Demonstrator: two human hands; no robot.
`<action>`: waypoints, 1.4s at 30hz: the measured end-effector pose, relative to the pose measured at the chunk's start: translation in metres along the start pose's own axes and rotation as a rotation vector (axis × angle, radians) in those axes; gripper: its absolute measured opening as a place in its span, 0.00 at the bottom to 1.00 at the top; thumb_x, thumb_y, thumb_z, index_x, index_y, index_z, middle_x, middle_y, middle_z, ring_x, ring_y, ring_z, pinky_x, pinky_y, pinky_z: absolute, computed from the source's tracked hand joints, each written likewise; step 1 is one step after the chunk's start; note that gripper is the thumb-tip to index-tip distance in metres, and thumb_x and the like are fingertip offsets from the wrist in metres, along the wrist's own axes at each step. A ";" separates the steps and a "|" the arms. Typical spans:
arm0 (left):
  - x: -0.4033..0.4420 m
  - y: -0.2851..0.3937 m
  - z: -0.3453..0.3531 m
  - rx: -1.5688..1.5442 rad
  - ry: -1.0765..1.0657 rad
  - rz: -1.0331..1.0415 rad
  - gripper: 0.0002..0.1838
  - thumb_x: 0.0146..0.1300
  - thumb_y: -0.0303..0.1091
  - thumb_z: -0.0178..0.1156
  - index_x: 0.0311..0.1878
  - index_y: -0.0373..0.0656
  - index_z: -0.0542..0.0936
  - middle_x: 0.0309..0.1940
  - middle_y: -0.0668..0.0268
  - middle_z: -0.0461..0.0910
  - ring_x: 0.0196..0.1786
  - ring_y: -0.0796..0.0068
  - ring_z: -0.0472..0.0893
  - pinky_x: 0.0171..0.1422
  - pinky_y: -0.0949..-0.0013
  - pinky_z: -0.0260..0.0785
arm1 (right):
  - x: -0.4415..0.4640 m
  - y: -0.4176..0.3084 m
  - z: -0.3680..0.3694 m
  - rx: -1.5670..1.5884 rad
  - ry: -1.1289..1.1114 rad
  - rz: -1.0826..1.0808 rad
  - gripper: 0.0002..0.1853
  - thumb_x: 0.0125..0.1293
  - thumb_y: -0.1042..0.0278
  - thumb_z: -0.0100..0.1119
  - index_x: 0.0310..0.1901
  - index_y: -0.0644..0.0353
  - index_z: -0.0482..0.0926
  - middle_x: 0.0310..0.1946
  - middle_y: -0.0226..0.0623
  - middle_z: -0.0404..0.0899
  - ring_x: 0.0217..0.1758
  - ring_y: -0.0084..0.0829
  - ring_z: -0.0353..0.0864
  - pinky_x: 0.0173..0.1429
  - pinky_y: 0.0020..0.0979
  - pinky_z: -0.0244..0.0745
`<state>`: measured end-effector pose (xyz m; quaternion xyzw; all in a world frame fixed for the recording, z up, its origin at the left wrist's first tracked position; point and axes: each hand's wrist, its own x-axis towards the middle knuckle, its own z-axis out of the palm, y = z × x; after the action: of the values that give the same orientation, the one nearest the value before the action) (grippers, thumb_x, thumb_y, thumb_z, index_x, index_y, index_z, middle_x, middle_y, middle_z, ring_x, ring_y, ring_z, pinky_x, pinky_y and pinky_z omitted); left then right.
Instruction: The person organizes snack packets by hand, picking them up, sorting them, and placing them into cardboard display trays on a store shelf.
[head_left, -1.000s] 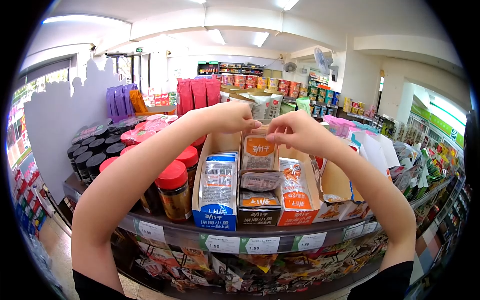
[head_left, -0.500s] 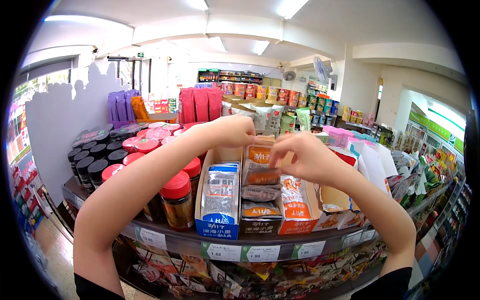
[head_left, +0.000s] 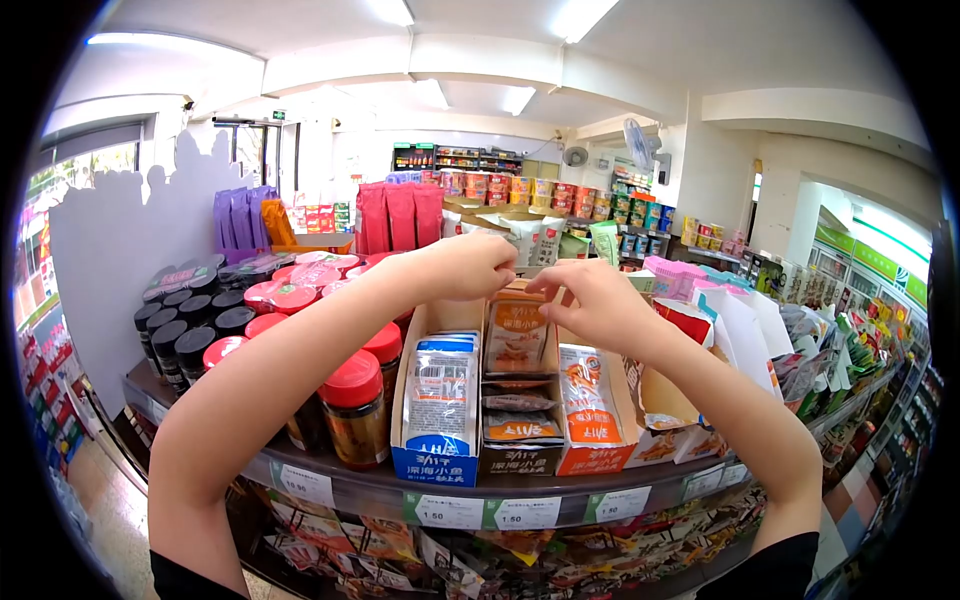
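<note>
My left hand is closed at the back of the middle snack box; its fingertips are turned away, so what they grip is hidden. An orange snack packet stands upright in that box. My right hand has its thumb and curled fingers at the packet's upper right corner, pinching it. In front of it lie several more packets, some flat. Left of the middle box is a blue-fronted box of white and blue packets; right of it, an orange-fronted box of orange and white packets.
Red-lidded jars and black-lidded jars crowd the left side. Price tags line the shelf edge, with hanging snack bags below. An opened carton sits at right. Pink bags and white bags stand behind.
My right hand has moved slightly left and up, its fingers closing at the packet's corner. The blurred orange packet seen lower earlier is gone from there; one now stands upright. My left hand barely moved.
</note>
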<state>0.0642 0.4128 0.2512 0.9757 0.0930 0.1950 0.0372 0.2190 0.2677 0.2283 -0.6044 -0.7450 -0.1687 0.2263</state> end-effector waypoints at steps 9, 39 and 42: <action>-0.003 0.003 -0.004 0.078 -0.109 0.032 0.08 0.57 0.32 0.63 0.38 0.40 0.79 0.34 0.61 0.81 0.39 0.67 0.80 0.46 0.63 0.71 | -0.001 -0.004 -0.004 0.077 -0.046 0.045 0.10 0.54 0.70 0.59 0.39 0.55 0.84 0.32 0.36 0.83 0.39 0.38 0.82 0.47 0.39 0.75; -0.001 0.012 -0.004 0.211 0.076 0.030 0.07 0.56 0.34 0.62 0.36 0.43 0.80 0.32 0.63 0.82 0.39 0.63 0.81 0.44 0.60 0.73 | 0.034 0.014 0.022 -0.109 0.127 -0.141 0.02 0.51 0.72 0.61 0.28 0.57 0.82 0.26 0.43 0.81 0.34 0.44 0.82 0.40 0.41 0.77; -0.007 0.015 -0.003 0.200 0.069 0.013 0.09 0.54 0.33 0.63 0.38 0.43 0.79 0.34 0.63 0.83 0.39 0.63 0.82 0.44 0.60 0.73 | 0.033 0.016 0.023 -0.055 0.096 -0.116 0.03 0.49 0.74 0.61 0.28 0.58 0.82 0.26 0.43 0.81 0.35 0.45 0.82 0.40 0.41 0.77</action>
<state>0.0593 0.3967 0.2535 0.9678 0.1068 0.2185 -0.0647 0.2256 0.3102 0.2261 -0.5575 -0.7621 -0.2307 0.2349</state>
